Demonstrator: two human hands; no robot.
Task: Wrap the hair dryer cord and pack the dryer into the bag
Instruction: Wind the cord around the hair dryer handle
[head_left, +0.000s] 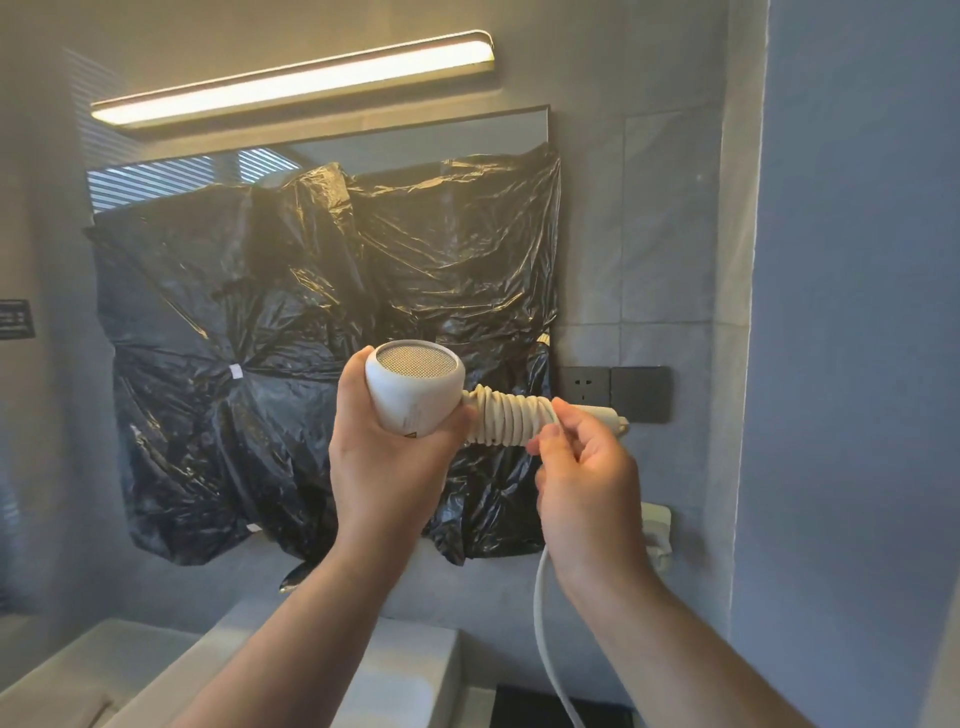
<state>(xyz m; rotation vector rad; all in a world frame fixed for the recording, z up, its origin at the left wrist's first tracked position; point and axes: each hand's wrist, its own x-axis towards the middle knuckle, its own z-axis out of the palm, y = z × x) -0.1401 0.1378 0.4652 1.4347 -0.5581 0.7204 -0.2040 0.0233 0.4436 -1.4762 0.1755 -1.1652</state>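
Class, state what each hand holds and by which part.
The left hand grips the dryer by its head. The right hand pinches the cord where it meets the coils wound on the handle.

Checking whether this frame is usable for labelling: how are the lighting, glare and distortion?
Head view: warm wall lamp overexposed, glare streaks on the black plastic sheet; wide-angle bending at the edges; hair dryer and both hands reasonably sharp.

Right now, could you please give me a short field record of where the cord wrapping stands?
left hand: grips hair dryer head
right hand: pinches cord beside the coils
coils: wound around the handle
loose cord: hangs down out of frame
bag for packing: cannot tell
mirror: covered by black plastic sheet
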